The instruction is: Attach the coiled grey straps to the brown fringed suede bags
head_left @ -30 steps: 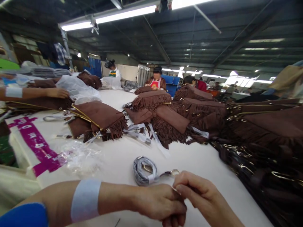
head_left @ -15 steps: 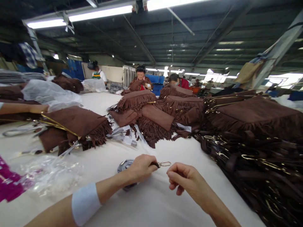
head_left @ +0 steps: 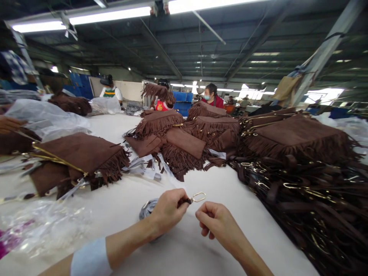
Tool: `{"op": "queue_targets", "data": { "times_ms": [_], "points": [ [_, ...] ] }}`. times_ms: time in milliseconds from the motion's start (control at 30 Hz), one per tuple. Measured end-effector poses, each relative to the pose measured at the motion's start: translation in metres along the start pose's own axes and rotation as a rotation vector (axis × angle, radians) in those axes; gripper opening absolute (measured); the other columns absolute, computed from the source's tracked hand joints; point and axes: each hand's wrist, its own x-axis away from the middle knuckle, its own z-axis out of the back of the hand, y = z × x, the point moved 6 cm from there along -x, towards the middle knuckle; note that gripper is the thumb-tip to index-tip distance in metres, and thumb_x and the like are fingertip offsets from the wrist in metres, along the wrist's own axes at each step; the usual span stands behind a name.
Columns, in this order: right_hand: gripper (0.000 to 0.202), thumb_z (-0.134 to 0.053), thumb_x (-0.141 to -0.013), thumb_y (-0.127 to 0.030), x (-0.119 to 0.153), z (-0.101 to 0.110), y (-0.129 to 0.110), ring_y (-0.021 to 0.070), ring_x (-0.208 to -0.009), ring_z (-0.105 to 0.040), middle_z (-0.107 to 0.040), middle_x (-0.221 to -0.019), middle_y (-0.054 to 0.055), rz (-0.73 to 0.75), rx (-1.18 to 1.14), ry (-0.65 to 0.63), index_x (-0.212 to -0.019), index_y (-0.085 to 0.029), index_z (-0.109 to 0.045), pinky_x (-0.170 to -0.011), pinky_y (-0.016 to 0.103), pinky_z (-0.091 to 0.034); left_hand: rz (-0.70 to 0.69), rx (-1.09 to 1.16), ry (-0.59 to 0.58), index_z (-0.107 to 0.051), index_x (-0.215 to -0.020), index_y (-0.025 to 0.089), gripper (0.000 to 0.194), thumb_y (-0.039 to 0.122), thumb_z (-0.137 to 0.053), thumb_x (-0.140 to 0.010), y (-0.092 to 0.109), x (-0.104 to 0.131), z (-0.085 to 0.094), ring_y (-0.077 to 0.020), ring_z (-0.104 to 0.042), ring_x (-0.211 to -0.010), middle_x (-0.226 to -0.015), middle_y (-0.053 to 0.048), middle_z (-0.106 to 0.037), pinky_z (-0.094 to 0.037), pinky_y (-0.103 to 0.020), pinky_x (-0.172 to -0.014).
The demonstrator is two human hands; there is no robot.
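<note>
My left hand [head_left: 169, 209] is closed around the dark end of a short strap, most of it hidden in the fingers. From that end a gold snap hook [head_left: 199, 197] sticks out to the right. Just below the hook is my right hand [head_left: 214, 220], thumb and index finger pinched together, other fingers curled; whatever may be between the tips is too small to make out. It stays apart from the hook. Behind my left wrist lies a grey wrapped bundle [head_left: 147, 209] on the white table [head_left: 212, 188], partly covered by the hand.
Brown fringed bags [head_left: 184, 143] are heaped across the table ahead. A dark pile of straps with gold hooks [head_left: 304, 199] fills the right side. Another bag [head_left: 80, 153] and clear plastic [head_left: 57, 226] lie left. A co-worker's hand [head_left: 11, 124] is at far left; people stand behind.
The view has turned slightly right. The hook now shows its loop more broadly, and my right hand sits a little lower beside it. A co-worker opposite has lifted a fringed bag.
</note>
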Motion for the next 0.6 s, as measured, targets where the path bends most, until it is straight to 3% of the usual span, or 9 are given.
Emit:
{"op": "queue_targets", "data": {
  "times_ms": [200, 300, 400, 500, 600],
  "points": [
    [0.024, -0.054, -0.069, -0.041, -0.007, 0.001, 0.003, 0.0127, -0.045, -0.059, -0.057, -0.053, -0.003, 0.027, -0.065, 0.047, -0.062, -0.019, -0.053, -0.037, 0.019, -0.038, -0.066, 0.081, 0.009, -0.067, -0.079, 0.017, 0.017, 0.012, -0.051, -0.074, 0.008, 0.006, -0.005, -0.0132, -0.053, -0.069, -0.074, -0.001, -0.064, -0.037, -0.023, -0.064],
    [0.025, -0.054, -0.073, -0.043, -0.008, -0.006, 0.007, 0.0131, -0.048, -0.06, -0.057, -0.055, -0.003, 0.054, -0.049, 0.01, -0.066, -0.019, -0.053, -0.038, 0.018, -0.038, 0.023, 0.264, -0.082, -0.071, -0.086, 0.016, 0.023, 0.014, -0.052, -0.074, 0.007, 0.005, -0.013, -0.0141, -0.058, -0.076, -0.081, -0.001, -0.068, -0.041, -0.023, -0.07],
    [0.026, -0.054, -0.076, -0.044, -0.01, -0.014, 0.016, 0.0139, -0.049, -0.061, -0.056, -0.056, -0.002, 0.056, -0.033, -0.02, -0.066, -0.02, -0.051, -0.037, 0.018, -0.037, 0.152, 0.403, -0.118, -0.07, -0.079, 0.014, 0.018, 0.015, -0.053, -0.074, -0.002, 0.002, -0.022, -0.0135, -0.057, -0.074, -0.075, 0.0, -0.066, -0.042, -0.023, -0.069],
    [0.026, -0.051, -0.078, -0.044, -0.014, -0.013, 0.024, 0.0127, -0.042, -0.055, -0.054, -0.055, -0.003, 0.074, 0.01, -0.02, -0.067, -0.021, -0.051, -0.033, 0.019, -0.031, 0.199, 0.428, -0.088, -0.066, -0.072, 0.014, 0.013, 0.01, -0.054, -0.071, -0.008, -0.001, -0.021, -0.0112, -0.053, -0.067, -0.067, 0.003, -0.059, -0.039, -0.021, -0.063],
    [0.023, -0.055, -0.079, -0.044, -0.016, 0.0, 0.019, 0.0108, -0.043, -0.048, -0.058, -0.062, -0.002, 0.206, 0.113, 0.114, -0.073, -0.021, -0.057, -0.039, 0.021, -0.034, 0.045, 0.305, 0.039, -0.063, -0.067, 0.015, 0.011, 0.009, -0.057, -0.073, 0.004, -0.002, -0.002, -0.0109, -0.051, -0.07, -0.069, 0.002, -0.057, -0.037, -0.021, -0.066]
  ]
}}
